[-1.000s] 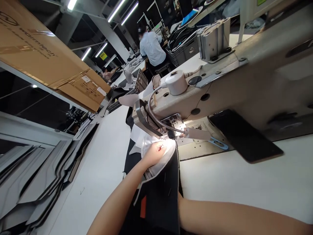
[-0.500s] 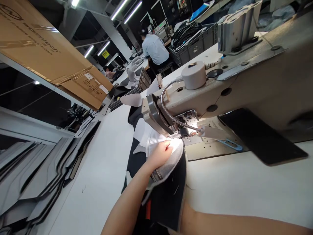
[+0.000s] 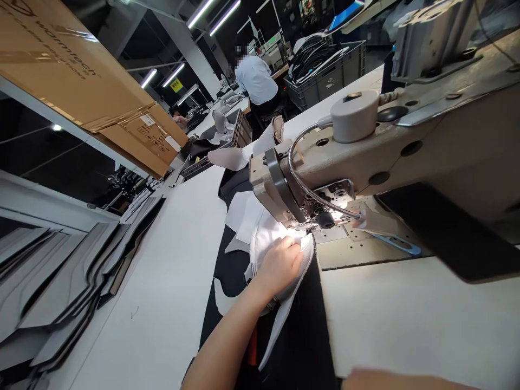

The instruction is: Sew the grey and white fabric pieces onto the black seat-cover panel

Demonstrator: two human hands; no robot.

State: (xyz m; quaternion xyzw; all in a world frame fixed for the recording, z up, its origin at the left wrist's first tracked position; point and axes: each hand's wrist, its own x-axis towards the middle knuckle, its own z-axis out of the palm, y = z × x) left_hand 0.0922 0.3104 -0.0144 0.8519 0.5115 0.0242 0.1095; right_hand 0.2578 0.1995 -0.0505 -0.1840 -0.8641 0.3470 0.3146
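Observation:
My left hand [image 3: 282, 265] lies on a curved light grey fabric piece [image 3: 262, 238] beside the needle area of a sewing machine [image 3: 309, 162]. Its fingers are curled and pressed together on the fabric near the lit presser foot. A small white patch [image 3: 305, 241] shows at the fingertips; I cannot tell if it is a separate label. A loose grey strip of the fabric hangs down below the hand. Under it lies black material [image 3: 300, 325]. At the bottom edge, my right hand [image 3: 377, 379] is only a blurred part, its fingers not visible.
A dark phone-like slab [image 3: 450, 233] and a blue-handled tool [image 3: 396, 244] lie by the machine bed. Stacked grey panels [image 3: 77, 276] stand at left. A cardboard box [image 3: 81, 70] hangs over the upper left. Behind are a crate [image 3: 325, 81] and a seated person [image 3: 255, 78].
My right arm has drawn down and right, away from the black material. The fabric has turned, with its grey edge strip now hanging loose. The view has shifted, moving the machine rightward.

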